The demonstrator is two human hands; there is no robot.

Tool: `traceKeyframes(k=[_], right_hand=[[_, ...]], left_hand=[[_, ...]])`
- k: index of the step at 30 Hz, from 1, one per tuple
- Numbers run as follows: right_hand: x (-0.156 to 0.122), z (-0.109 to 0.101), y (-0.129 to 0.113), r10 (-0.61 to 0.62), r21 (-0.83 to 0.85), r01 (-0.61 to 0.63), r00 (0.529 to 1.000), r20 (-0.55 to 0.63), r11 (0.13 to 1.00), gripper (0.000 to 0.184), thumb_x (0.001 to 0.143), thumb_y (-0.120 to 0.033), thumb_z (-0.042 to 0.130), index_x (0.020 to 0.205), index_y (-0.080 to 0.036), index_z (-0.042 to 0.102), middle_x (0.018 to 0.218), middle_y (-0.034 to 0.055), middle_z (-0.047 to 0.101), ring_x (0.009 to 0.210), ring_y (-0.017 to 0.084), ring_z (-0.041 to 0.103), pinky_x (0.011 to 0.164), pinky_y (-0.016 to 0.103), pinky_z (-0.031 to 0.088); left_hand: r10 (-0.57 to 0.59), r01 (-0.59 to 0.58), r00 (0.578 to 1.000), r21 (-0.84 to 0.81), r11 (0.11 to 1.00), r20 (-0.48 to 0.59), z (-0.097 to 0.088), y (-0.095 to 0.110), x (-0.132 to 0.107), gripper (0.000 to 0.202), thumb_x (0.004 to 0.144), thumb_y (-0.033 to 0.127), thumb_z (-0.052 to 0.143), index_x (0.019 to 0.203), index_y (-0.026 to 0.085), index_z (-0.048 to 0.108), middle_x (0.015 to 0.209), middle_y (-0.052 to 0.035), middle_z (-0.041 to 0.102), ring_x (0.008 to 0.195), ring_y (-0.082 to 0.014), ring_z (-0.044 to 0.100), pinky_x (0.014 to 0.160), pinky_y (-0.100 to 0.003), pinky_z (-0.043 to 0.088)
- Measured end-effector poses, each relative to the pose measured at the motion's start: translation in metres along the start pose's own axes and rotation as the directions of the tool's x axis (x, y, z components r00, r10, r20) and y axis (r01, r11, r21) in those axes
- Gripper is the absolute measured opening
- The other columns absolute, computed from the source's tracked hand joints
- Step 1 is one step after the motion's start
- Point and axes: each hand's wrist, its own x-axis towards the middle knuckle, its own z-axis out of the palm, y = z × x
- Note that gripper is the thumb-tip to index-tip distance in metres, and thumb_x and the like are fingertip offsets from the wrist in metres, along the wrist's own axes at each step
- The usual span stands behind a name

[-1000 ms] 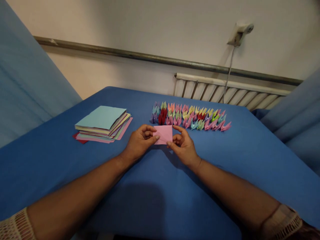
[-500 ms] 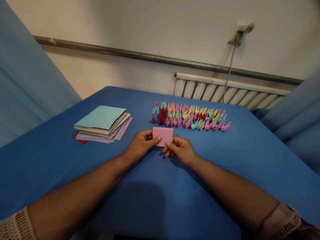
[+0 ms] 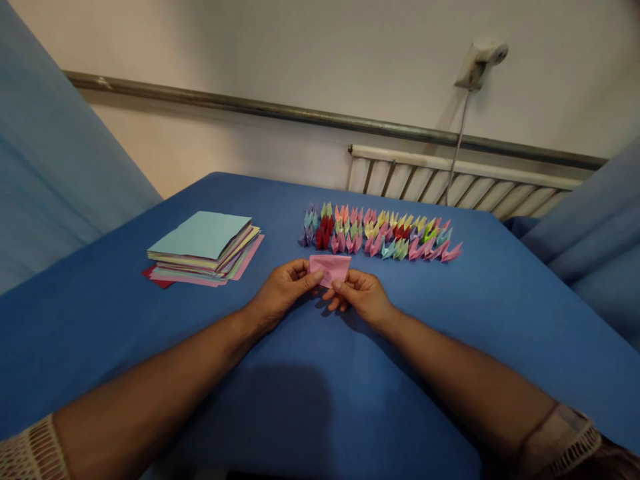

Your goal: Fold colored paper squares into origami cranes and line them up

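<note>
A small folded square of pink paper (image 3: 330,266) is held between both hands, just above the blue table. My left hand (image 3: 287,287) pinches its left side, thumb on the front face. My right hand (image 3: 364,295) grips the lower right corner with thumb and forefinger, its other fingers curled beneath. The paper's surface looks creased and slightly bent. Behind the hands stand rows of folded paper cranes (image 3: 375,233) in many colours. To the left lies a stack of coloured paper sheets (image 3: 205,237), a light blue one on top.
The table wears a blue cover (image 3: 280,413). A metal rail (image 3: 260,109) runs along the wall above a white radiator (image 3: 460,175). A cord hangs from a wall socket (image 3: 473,67). Blue curtains (image 3: 55,147) hang at both sides.
The pink paper has shifted slightly right and tilted; its flat face now looks bent and creased. Both hands keep their grip with only small finger movement.
</note>
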Motion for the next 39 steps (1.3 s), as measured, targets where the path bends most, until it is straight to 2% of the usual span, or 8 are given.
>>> traceKeyframes(k=[3, 9, 15, 19, 23, 30, 35, 39], right_hand=[[0.0, -0.001, -0.004, -0.001, 0.013, 0.002, 1.0, -0.024, 1.0, 0.032, 0.078, -0.047, 0.071, 0.085, -0.016, 0.065, 0.078, 0.0055, 0.074, 0.056, 0.012, 0.066, 0.048, 0.022, 0.047], [-0.001, 0.002, -0.002, 0.023, -0.014, -0.022, 0.999, 0.041, 1.0, 0.037, 0.074, -0.05, 0.073, 0.086, -0.016, 0.067, 0.076, 0.0051, 0.073, 0.055, 0.012, 0.066, 0.047, 0.021, 0.045], [-0.003, 0.001, 0.002, 0.057, -0.101, -0.042, 0.987, 0.15, 0.994, 0.039, 0.067, -0.047, 0.08, 0.086, -0.014, 0.07, 0.079, 0.0055, 0.071, 0.066, 0.014, 0.064, 0.068, 0.032, 0.053], [-0.003, -0.002, -0.004, -0.042, -0.081, 0.046, 0.998, 0.055, 0.996, 0.043, 0.069, -0.048, 0.078, 0.098, -0.018, 0.068, 0.089, 0.0045, 0.069, 0.074, 0.015, 0.062, 0.068, 0.031, 0.051], [-0.001, 0.001, -0.004, -0.048, -0.041, 0.046, 0.997, -0.058, 0.998, 0.036, 0.067, -0.046, 0.079, 0.085, -0.018, 0.065, 0.078, 0.0007, 0.066, 0.069, 0.013, 0.059, 0.064, 0.028, 0.049], [0.004, -0.001, -0.002, -0.056, 0.088, 0.081, 0.964, -0.259, 0.993, 0.03, 0.068, -0.041, 0.079, 0.079, -0.018, 0.065, 0.072, -0.0014, 0.065, 0.061, 0.011, 0.056, 0.062, 0.027, 0.047], [0.008, -0.005, -0.003, -0.098, 0.165, 0.167, 0.927, -0.361, 0.972, 0.027, 0.067, -0.039, 0.081, 0.077, -0.018, 0.065, 0.071, -0.0021, 0.066, 0.063, 0.011, 0.057, 0.066, 0.027, 0.048], [0.006, -0.004, -0.004, -0.091, 0.122, 0.139, 0.937, -0.336, 0.983, 0.026, 0.067, -0.038, 0.08, 0.074, -0.017, 0.066, 0.069, -0.0022, 0.065, 0.062, 0.011, 0.055, 0.063, 0.026, 0.046]], left_hand=[[-0.003, 0.006, 1.0, -0.091, 0.996, 0.03, -0.001, 0.001, -0.002, 0.044, 0.074, 0.055, 0.071, 0.092, 0.015, 0.065, 0.087, -0.006, 0.067, 0.077, -0.0166, 0.062, 0.073, -0.03, 0.049], [-0.033, 0.033, 0.999, 0.007, 0.999, 0.01, 0.002, -0.005, -0.001, 0.03, 0.073, 0.039, 0.077, 0.084, 0.014, 0.066, 0.078, -0.0027, 0.066, 0.069, -0.0128, 0.059, 0.068, -0.025, 0.046], [0.002, -0.004, 0.999, -0.054, 0.999, -0.046, 0.004, -0.002, 0.0, 0.027, 0.074, 0.038, 0.074, 0.084, 0.015, 0.063, 0.076, -0.0011, 0.064, 0.068, -0.013, 0.059, 0.068, -0.026, 0.047], [0.061, -0.046, 0.996, 0.226, 0.973, -0.062, 0.001, 0.002, 0.001, 0.024, 0.071, 0.034, 0.073, 0.083, 0.015, 0.063, 0.071, 0.0002, 0.061, 0.063, -0.0118, 0.054, 0.059, -0.023, 0.043], [0.065, -0.08, 0.997, 0.444, 0.892, 0.049, 0.003, 0.002, -0.003, 0.019, 0.073, 0.033, 0.07, 0.08, 0.017, 0.063, 0.068, 0.0011, 0.06, 0.06, -0.0123, 0.053, 0.054, -0.023, 0.04], [0.129, -0.153, 0.987, 0.337, 0.929, 0.092, 0.009, -0.001, -0.008, 0.056, 0.078, 0.029, 0.066, 0.131, 0.022, 0.05, 0.077, 0.0018, 0.063, 0.067, -0.0119, 0.057, 0.064, -0.024, 0.047], [0.183, -0.23, 0.972, 0.425, 0.876, 0.147, 0.01, -0.001, -0.011, 0.044, 0.083, 0.032, 0.063, 0.125, 0.023, 0.061, 0.114, -0.0049, 0.067, 0.098, -0.0184, 0.062, 0.091, -0.032, 0.047], [0.157, -0.229, 0.97, 0.478, 0.848, 0.187, 0.009, 0.001, -0.011, 0.034, 0.085, 0.037, 0.06, 0.114, 0.022, 0.07, 0.115, -0.0051, 0.07, 0.104, -0.0219, 0.063, 0.095, -0.033, 0.046]])
